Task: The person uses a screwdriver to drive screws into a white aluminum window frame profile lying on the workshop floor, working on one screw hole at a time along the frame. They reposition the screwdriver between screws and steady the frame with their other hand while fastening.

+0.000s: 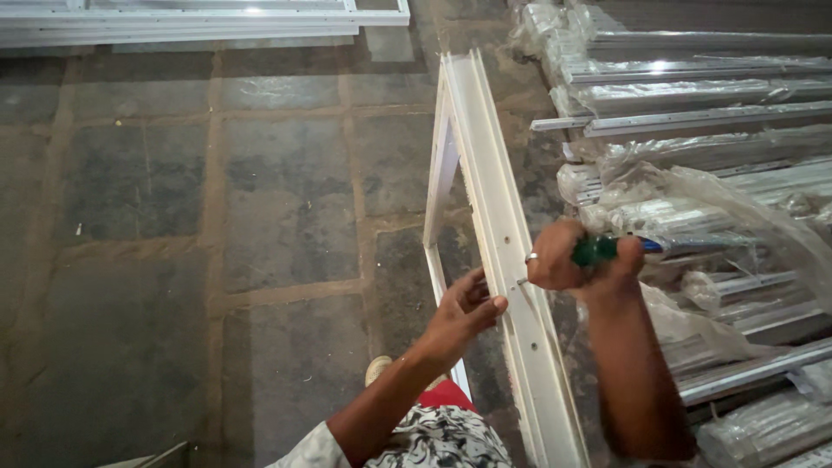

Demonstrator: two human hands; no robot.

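Screw-driving step: right hand (563,258) fingers wrapped around green screwdriver (607,249), tip at white frame rail (485,165); left hand (468,308) fingers pinch the rail edge. Next likely needs steady turning pressure.

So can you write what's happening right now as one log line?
left hand: steadies white frame | right hand: grips green-handled screwdriver, tip at frame | right: wrapped metal bars

A metal-fabrication workshop is being shown. Long aluminium profiles (693,95), many wrapped in clear plastic film (737,208), are being stored in a stack at the right. A white frame (494,217) is being stood upright on a worn stone-slab floor (217,217), and more white frame sections (173,22) are being kept farther back.
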